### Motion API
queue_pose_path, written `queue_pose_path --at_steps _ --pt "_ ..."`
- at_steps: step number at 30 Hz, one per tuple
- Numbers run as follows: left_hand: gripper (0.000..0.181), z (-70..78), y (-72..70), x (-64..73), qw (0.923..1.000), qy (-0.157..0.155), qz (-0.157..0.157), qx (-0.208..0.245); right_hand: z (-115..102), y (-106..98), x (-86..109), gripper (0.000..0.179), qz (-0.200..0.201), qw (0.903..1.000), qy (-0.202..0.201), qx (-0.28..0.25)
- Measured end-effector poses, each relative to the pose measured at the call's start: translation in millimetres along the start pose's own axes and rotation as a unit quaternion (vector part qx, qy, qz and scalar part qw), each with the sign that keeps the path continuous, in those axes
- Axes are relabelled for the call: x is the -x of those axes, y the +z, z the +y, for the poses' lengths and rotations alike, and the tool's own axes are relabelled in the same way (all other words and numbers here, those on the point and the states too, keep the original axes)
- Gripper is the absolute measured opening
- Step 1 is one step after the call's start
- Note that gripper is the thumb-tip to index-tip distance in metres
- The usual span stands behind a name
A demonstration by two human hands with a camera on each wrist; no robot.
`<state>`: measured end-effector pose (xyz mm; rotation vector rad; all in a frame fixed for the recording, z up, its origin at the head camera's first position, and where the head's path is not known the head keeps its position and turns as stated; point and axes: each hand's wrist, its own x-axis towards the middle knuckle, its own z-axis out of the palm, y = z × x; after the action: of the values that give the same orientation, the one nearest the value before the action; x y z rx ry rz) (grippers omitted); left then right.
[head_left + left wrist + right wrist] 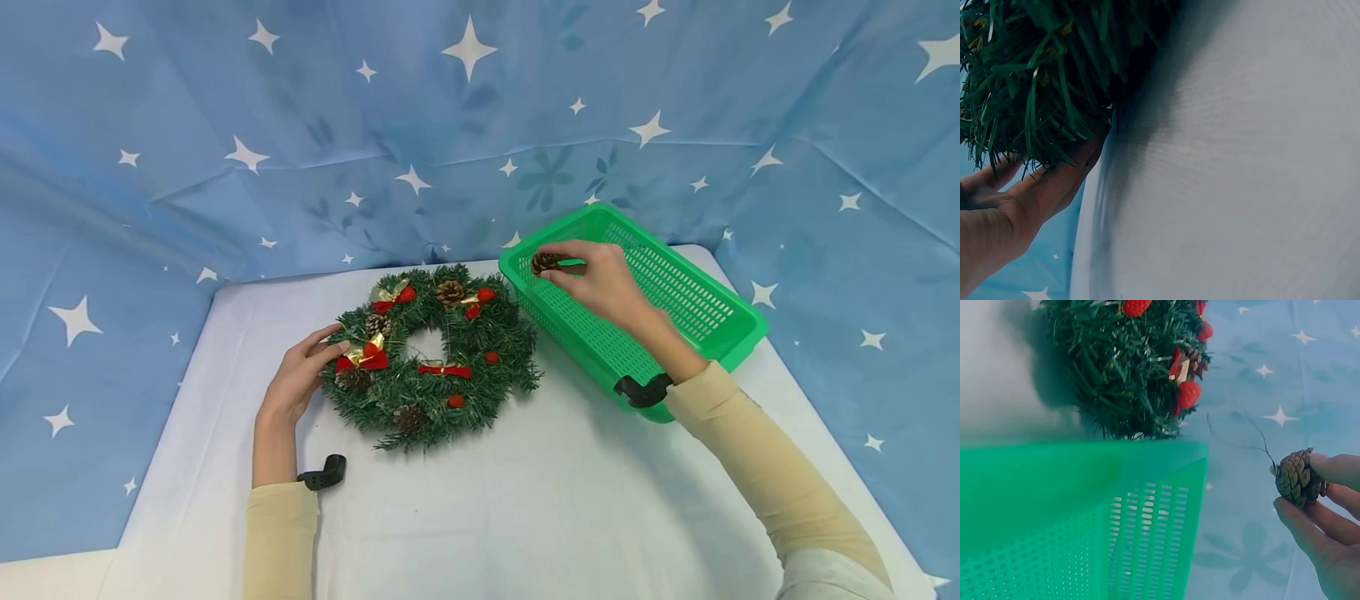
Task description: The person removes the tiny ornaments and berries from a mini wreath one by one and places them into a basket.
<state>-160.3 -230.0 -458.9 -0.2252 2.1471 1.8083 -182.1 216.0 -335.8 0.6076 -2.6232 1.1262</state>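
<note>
A pine cone [1297, 478] with a thin wire at its base is pinched between the thumb and fingers of my right hand [600, 279], above the near left end of the green basket [660, 329]. Flat on the table lies a green Christmas wreath [487, 333], dressed with red and gold bows, red berries and several pine cones. My left hand [296, 375] holds the wreath's left edge, with some fingertips hidden among the needles. In the left wrist view its fingers [1050, 187] reach in under the needles.
The plastic basket has slotted walls and stands at an angle on the right, close to the wreath. A white cloth [480, 517] covers the table. Blue star-patterned fabric [420, 125] rises behind it and along both sides.
</note>
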Motion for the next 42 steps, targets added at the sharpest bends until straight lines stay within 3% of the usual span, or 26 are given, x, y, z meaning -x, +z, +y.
queue_pose_path --at_steps 17,42 --pt "0.073 2.6 0.5 -0.2 1.0000 -0.003 -0.002 -0.001 21 -5 -9.8 0.036 -0.023 0.9985 0.050 0.006" --pt "0.073 2.8 2.1 2.7 1.0000 0.000 0.001 -0.005 57 4 -26.6 0.035 -0.077 0.9949 0.054 0.037"
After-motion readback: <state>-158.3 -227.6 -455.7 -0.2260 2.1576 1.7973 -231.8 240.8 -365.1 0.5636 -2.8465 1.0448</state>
